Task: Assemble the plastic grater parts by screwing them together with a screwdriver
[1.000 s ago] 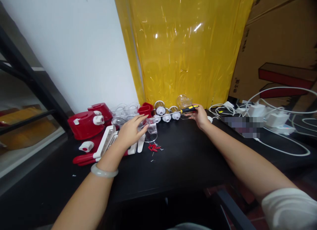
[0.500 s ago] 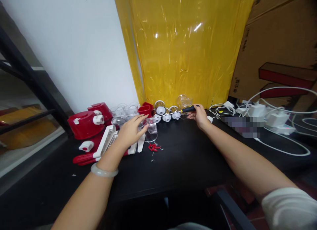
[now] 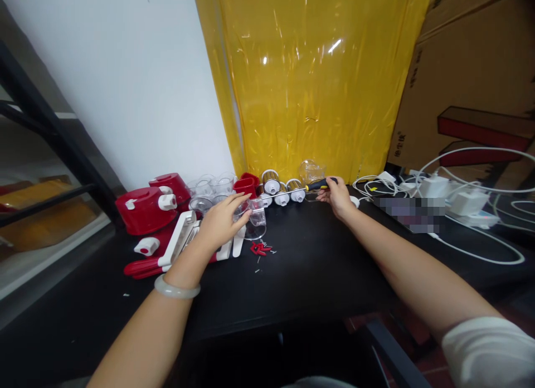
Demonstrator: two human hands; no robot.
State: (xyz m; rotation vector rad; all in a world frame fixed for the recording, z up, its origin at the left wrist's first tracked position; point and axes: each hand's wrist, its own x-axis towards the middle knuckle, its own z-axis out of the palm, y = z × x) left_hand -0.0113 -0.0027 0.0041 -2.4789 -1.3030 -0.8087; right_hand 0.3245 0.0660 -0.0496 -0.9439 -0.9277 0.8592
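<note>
My right hand (image 3: 337, 199) is closed around the black and yellow handle of a screwdriver (image 3: 320, 184). Its long thin shaft points left, its tip by a clear plastic part (image 3: 256, 214) that looks like a hopper or cup. That part is gripped by my left hand (image 3: 223, 222), thumb and fingers on either side of it; some of the contact is hidden. Just behind the shaft lie several metal grater drums (image 3: 296, 190) with white ends. Small red pieces (image 3: 259, 248) and loose screws (image 3: 273, 251) lie in front of the clear part.
At left stand red housings (image 3: 140, 211) with white knobs, beside white and red handles (image 3: 178, 240). Clear cups (image 3: 204, 186) and red parts (image 3: 246, 185) sit at the back. White cables and chargers (image 3: 468, 201), plus a partly blurred phone-like device (image 3: 382, 208), occupy the right side.
</note>
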